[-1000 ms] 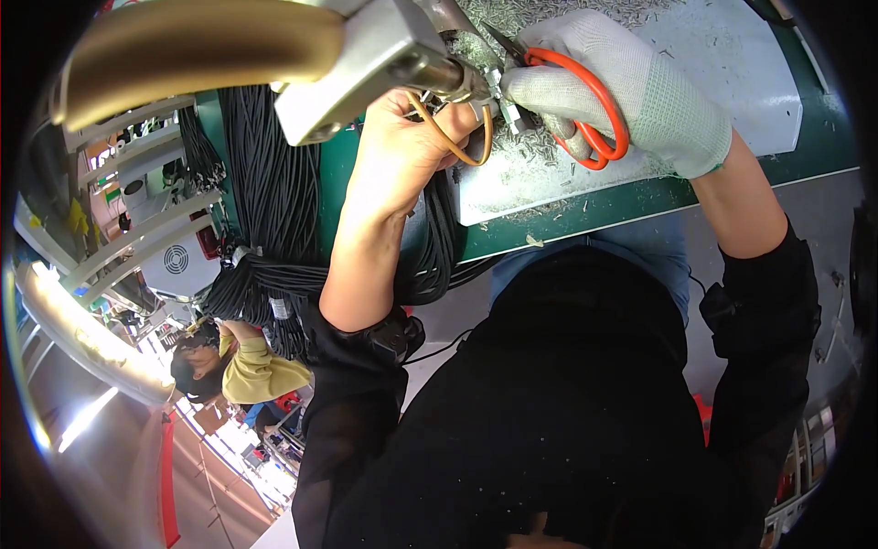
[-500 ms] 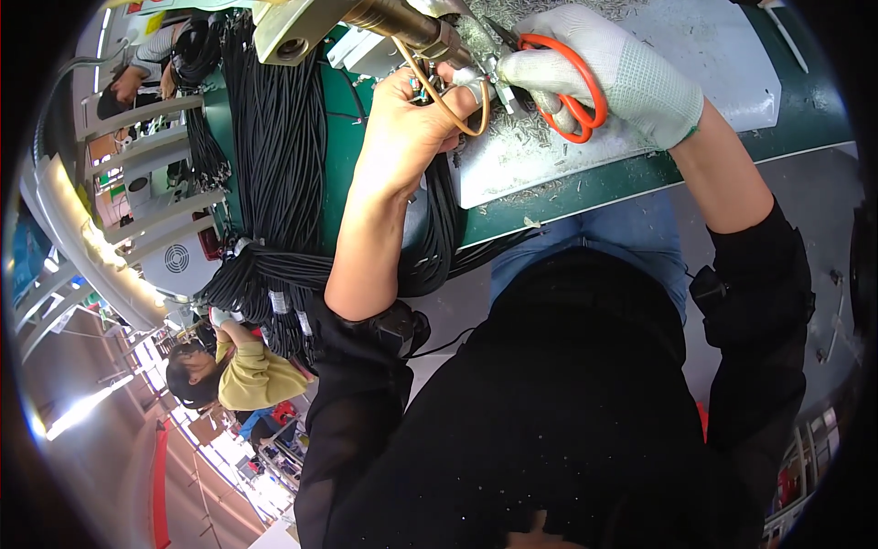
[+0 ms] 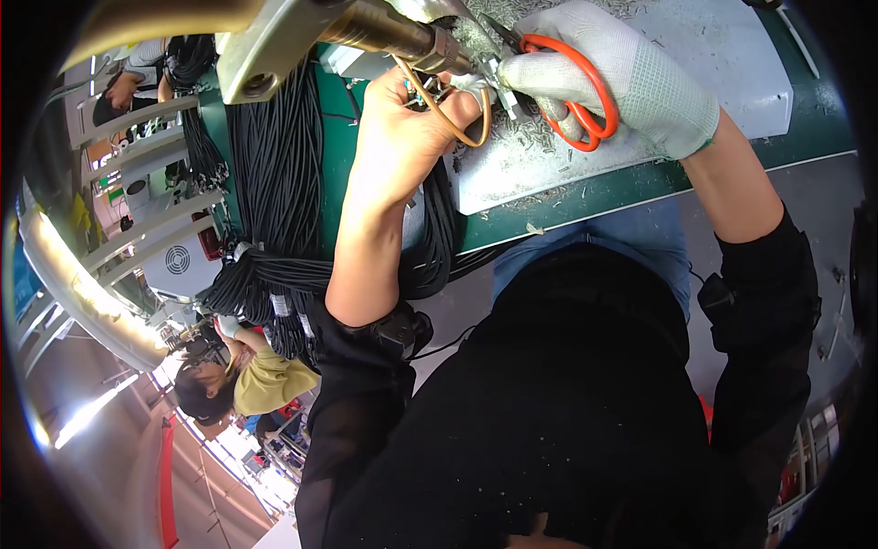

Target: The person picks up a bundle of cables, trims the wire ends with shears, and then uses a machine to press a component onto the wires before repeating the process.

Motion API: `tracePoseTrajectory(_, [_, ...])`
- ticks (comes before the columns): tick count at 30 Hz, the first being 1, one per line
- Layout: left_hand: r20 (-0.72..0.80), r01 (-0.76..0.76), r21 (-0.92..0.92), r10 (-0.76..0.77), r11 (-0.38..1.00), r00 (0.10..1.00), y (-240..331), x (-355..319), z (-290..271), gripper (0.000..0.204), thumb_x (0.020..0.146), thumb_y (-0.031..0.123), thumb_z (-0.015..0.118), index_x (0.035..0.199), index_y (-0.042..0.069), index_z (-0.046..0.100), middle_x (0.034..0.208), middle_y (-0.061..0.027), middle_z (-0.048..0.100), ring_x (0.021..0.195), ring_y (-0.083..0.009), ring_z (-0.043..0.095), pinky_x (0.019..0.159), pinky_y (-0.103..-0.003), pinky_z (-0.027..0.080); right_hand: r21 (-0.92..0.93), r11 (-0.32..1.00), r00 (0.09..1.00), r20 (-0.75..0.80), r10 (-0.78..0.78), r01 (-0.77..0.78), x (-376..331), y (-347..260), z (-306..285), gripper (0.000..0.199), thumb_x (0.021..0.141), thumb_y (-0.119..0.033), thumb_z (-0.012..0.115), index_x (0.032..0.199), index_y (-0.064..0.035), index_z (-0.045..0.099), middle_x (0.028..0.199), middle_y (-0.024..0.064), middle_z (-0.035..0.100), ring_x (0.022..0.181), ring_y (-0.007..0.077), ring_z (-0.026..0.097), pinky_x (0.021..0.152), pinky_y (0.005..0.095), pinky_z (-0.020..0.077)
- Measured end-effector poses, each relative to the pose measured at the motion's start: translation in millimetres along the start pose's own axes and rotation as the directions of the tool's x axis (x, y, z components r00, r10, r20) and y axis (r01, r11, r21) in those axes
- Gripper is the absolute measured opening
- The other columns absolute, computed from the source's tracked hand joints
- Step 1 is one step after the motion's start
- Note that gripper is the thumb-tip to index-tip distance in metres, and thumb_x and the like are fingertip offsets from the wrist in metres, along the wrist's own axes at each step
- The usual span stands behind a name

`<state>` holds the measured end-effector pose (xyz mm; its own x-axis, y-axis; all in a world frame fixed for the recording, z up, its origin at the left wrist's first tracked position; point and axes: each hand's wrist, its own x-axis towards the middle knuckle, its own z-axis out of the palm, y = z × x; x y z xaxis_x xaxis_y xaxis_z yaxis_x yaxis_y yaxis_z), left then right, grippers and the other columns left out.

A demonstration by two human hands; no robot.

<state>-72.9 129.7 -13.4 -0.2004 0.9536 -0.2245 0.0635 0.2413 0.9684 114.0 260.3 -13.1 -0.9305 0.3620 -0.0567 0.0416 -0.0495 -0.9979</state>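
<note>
My left hand [image 3: 402, 128] is bare over most of its surface, with white covering on a fingertip. Its fingers are pinched around thin coloured wires [image 3: 411, 89], partly hidden by a brown looped cord [image 3: 483, 128] in front. In a white knitted glove, my right hand [image 3: 631, 82] grips scissors [image 3: 596, 78] with orange-red handles. The fingers are through the handle loops, and the dark blades point up and left. Close to the left fingertips, by the scissors, is a small shiny metal piece [image 3: 514, 105]; whether either hand holds it is unclear.
A metal bracket [image 3: 261, 69] and brass-coloured cylinder [image 3: 380, 32] hang above the left hand. Metal clippings lie over a white sheet [image 3: 732, 82] on the green table [image 3: 640, 179]. Bundled black cables [image 3: 274, 156] lie at left. A person in yellow [image 3: 270, 380] works beyond.
The bracket appears lower and larger, and the view has shifted slightly. My gloved hand and the scissors sit a little farther right. Both grips look the same. The person in yellow has bent slightly.
</note>
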Motion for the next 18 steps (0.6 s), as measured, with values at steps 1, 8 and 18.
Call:
tracePoseTrajectory(1, [0.006, 0.001, -0.009, -0.001, 1.000, 1.000, 0, 0, 0, 0.024, 0.080, 0.016, 0.078, 0.097, 0.004, 0.065, 0.083, 0.0006, 0.066, 0.073, -0.0060, 0.058, 0.067, -0.023, 0.049, -0.002, 0.999, 0.999, 0.005, 0.043, -0.043, 0, -1, 0, 0.030, 0.088, -0.022, 0.061, 0.073, 0.0027, 0.065, 0.053, 0.0084, 0.058, 0.044, 0.0137, 0.058, 0.041, 0.0268, 0.0418])
tracePoseTrajectory(8, [-0.061, 0.063, 0.068, -0.059, 0.996, 0.996, 1, -2, 2, 0.025, 0.080, 0.016, 0.077, 0.098, 0.003, 0.066, 0.084, 0.0003, 0.066, 0.074, -0.0064, 0.058, 0.068, -0.023, 0.049, -0.094, 0.994, 0.997, 0.056, -0.055, 0.060, 0, 7, -3, 0.023, 0.088, -0.020, 0.059, 0.079, -0.0007, 0.066, 0.056, 0.0075, 0.058, 0.046, 0.0127, 0.058, 0.042, 0.0259, 0.0412])
tracePoseTrajectory(18, [-0.041, 0.016, 0.026, -0.015, 1.000, 0.999, 0, 0, 1, 0.022, 0.079, 0.013, 0.077, 0.095, 0.003, 0.066, 0.082, 0.0000, 0.065, 0.071, -0.0059, 0.058, 0.065, -0.022, 0.049, -0.331, 0.599, 0.665, 0.137, -0.734, 0.729, 24, 31, -10, 0.022, 0.088, -0.020, 0.059, 0.081, -0.0011, 0.065, 0.057, 0.0066, 0.058, 0.046, 0.0123, 0.058, 0.042, 0.0255, 0.0415])
